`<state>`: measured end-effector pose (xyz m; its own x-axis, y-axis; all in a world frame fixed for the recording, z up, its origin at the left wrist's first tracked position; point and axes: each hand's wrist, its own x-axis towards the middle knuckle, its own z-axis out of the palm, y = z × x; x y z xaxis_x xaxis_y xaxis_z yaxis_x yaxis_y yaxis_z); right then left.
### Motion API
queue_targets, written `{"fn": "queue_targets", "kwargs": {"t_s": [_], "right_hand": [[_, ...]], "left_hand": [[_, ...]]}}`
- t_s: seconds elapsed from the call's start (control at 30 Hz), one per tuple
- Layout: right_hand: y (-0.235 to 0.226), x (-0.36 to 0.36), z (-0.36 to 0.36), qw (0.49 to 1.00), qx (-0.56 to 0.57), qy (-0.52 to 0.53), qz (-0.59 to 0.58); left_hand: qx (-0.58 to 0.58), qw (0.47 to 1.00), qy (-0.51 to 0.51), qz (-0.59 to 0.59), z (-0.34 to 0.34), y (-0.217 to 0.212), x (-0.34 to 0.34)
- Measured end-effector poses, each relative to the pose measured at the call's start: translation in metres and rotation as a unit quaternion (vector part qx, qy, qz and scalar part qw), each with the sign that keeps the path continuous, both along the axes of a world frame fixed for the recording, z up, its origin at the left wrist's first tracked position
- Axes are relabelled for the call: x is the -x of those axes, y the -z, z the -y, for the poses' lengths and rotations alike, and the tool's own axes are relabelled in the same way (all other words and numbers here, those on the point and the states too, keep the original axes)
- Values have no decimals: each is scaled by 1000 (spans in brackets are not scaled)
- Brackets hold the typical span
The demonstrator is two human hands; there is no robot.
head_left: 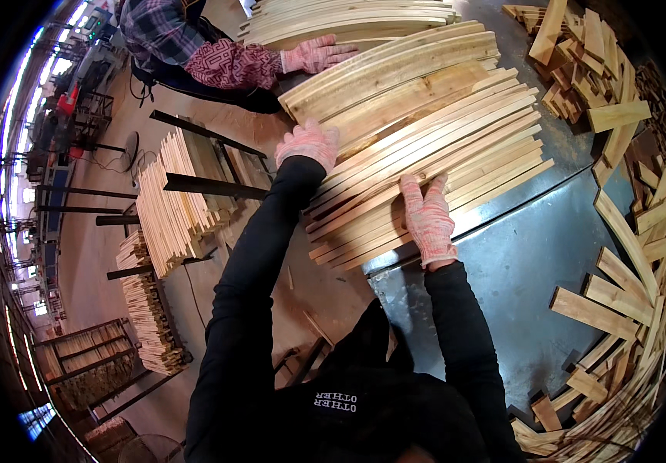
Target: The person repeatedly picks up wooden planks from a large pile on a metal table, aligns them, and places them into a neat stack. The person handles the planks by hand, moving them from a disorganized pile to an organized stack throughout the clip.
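Wooden slats (441, 131) slant lengthwise up-right, the fingers (435, 187) apart on right hand (429, 221), unclear on left hand (309, 144).

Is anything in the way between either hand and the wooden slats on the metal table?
Nothing visible: the right hand rests on the wooden slats, and the left hand is right at their left ends. The co-worker's gloved hand lies farther off, clear of both.

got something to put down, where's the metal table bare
Widest: the metal table right of the right hand, between slats and the lower right offcuts. A narrower strip separates slats from the upper offcuts. Crowded: beneath the slats and all offcuts.
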<state>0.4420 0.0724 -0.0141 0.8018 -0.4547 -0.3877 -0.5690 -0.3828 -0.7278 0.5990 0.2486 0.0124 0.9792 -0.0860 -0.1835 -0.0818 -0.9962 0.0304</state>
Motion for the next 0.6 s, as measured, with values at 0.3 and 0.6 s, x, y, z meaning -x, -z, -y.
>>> {"fn": "queue_targets", "kwargs": {"t_s": [0.3, 0.6], "right_hand": [[9, -1, 1, 999, -32, 8, 5], [32, 2, 22, 932, -354, 9, 77]], "left_hand": [[21, 979, 163, -120, 9, -30, 3], [-15, 967, 246, -66, 63, -42, 62]]}}
